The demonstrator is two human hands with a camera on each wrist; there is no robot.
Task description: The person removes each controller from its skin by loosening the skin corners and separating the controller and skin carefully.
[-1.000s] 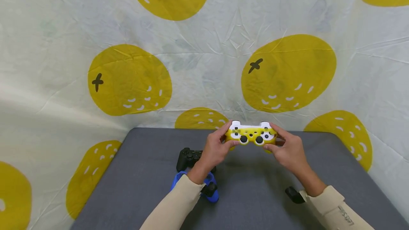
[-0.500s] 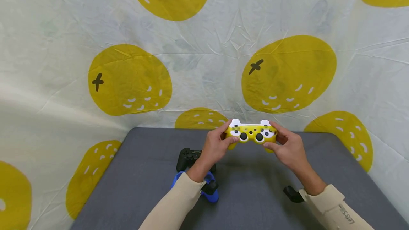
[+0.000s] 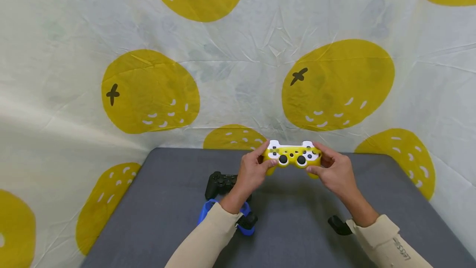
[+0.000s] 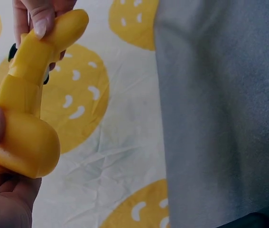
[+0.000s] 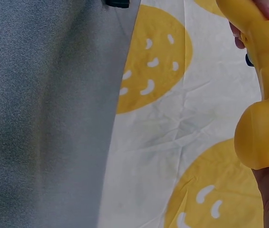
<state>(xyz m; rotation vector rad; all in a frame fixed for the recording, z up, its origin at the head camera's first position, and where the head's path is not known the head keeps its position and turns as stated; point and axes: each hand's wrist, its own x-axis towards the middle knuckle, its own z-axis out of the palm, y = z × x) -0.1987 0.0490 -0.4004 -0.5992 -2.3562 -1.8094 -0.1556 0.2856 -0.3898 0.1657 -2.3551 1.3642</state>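
A yellow and white game controller (image 3: pixel 291 150) is held up above the far part of the table, its face with two black thumbsticks turned toward the head camera. My left hand (image 3: pixel 253 171) grips its left end, thumb on the front and fingers behind. At the opposite end my right hand (image 3: pixel 336 173) holds it the same way. Both wrist views show the controller's smooth yellow underside (image 4: pixel 27 137) with the hands at its two grips. Below my left forearm lie a black game controller (image 3: pixel 219 184) and a blue one (image 3: pixel 205 210), each partly hidden by the arm.
A dark grey cloth-covered table (image 3: pixel 156 218) spreads beneath the hands. Behind it hangs a pale curtain (image 3: pixel 241 86) printed with big yellow fruit, close to the table's far edge. A small black device sits on each wrist.
The yellow and white controller tilted slightly and rose a little, then came down slightly. Both hands keep their grip on it. The black and blue controllers stay where they were.
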